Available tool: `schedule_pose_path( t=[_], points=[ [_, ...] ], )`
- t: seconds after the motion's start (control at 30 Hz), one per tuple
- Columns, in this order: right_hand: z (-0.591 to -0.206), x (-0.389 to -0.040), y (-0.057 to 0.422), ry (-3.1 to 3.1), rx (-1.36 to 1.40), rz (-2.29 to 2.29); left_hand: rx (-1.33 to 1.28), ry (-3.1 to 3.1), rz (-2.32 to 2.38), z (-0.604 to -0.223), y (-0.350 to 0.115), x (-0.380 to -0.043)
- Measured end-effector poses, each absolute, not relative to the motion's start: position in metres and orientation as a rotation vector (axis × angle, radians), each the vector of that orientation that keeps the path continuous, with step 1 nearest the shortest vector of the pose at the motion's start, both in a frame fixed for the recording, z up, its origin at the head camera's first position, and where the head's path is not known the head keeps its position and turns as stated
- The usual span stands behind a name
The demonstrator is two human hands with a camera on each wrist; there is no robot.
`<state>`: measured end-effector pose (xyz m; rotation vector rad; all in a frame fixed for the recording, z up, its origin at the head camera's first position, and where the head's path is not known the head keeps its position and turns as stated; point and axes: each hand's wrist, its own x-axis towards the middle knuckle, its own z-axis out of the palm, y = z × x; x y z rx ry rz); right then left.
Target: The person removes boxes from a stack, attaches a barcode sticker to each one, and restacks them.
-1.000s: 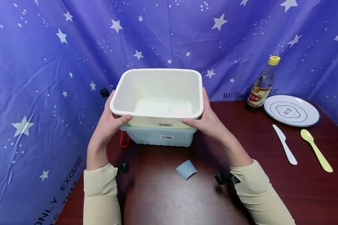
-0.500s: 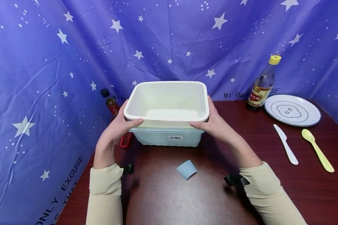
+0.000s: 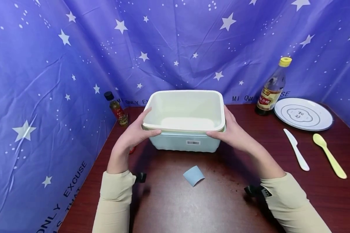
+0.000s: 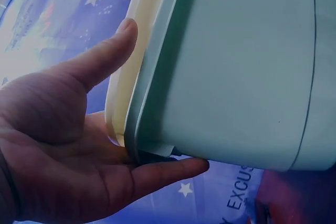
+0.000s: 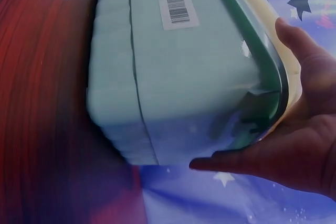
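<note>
A white plastic storage bin (image 3: 189, 124) sits nested in a light-blue bin (image 3: 175, 142), its rim just above the blue one's. The blue bin stands on the table and bears a barcode sticker (image 3: 193, 142). My left hand (image 3: 134, 132) holds the white bin's near left corner, thumb on the front of the rim. At the near right corner my right hand (image 3: 236, 132) holds it the same way. In both wrist views the lower fingers lie rather straight along the bins' ends. The left thumb (image 4: 113, 51) touches the cream-coloured rim (image 4: 149, 9).
A blue paper piece (image 3: 194, 175) lies on the table in front. Back left stands a small sauce bottle (image 3: 118, 110), with a bit of a red thing (image 3: 132, 150) nearby. On the right are a vinegar bottle (image 3: 269, 92), a plate (image 3: 309, 110), a white knife (image 3: 296, 149) and a yellow spoon (image 3: 329, 157).
Both hands have lowered the white bin deeper into the blue bin. The two bins have moved right together, uncovering the small bottle and hiding more of the red thing.
</note>
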<state>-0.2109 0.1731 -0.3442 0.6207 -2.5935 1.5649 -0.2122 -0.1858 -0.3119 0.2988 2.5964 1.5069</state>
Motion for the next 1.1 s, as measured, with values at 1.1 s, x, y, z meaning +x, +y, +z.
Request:
schedule_pose_path(
  t=[1.1],
  points=[
    [-0.328, -0.193, 0.227, -2.891, 0.52, 1.469, 0.322, 2.461, 1.516, -0.309, -0.178, -0.208]
  ],
)
